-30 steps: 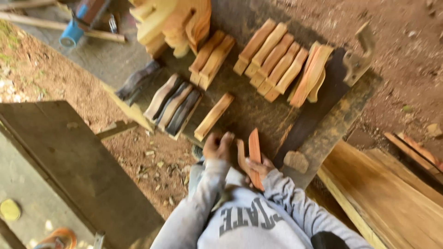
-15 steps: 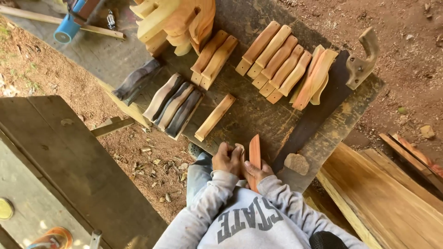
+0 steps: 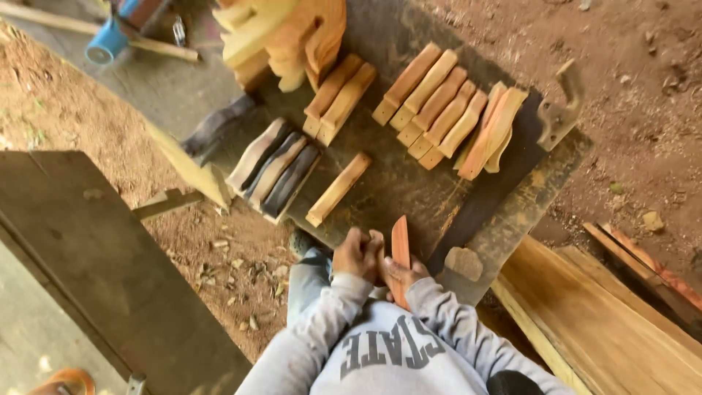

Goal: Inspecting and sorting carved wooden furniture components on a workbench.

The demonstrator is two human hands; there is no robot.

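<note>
Setting: outdoor dirt ground, a dark weathered workbench (image 3: 409,183).
Piece in hand: a reddish, flat, tapered wood blank (image 3: 400,252) upright at the bench's near edge.
Left hand (image 3: 356,254): curled against the blank's side.
Right hand (image 3: 404,276): wrapped round its lower end.
Progress: apparently midway; many shaped pale blocks (image 3: 439,110) already lie in rows, plus three dark-edged pieces (image 3: 274,170) and one single stick (image 3: 338,189).

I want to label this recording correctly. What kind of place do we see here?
Probably an outdoor, informal woodworking spot. A rough dark workbench stands on bare dirt ground, rows of cut wooden pieces lie on it, and planks are stacked beside it. Both hands hold a reddish wooden piece.
</note>
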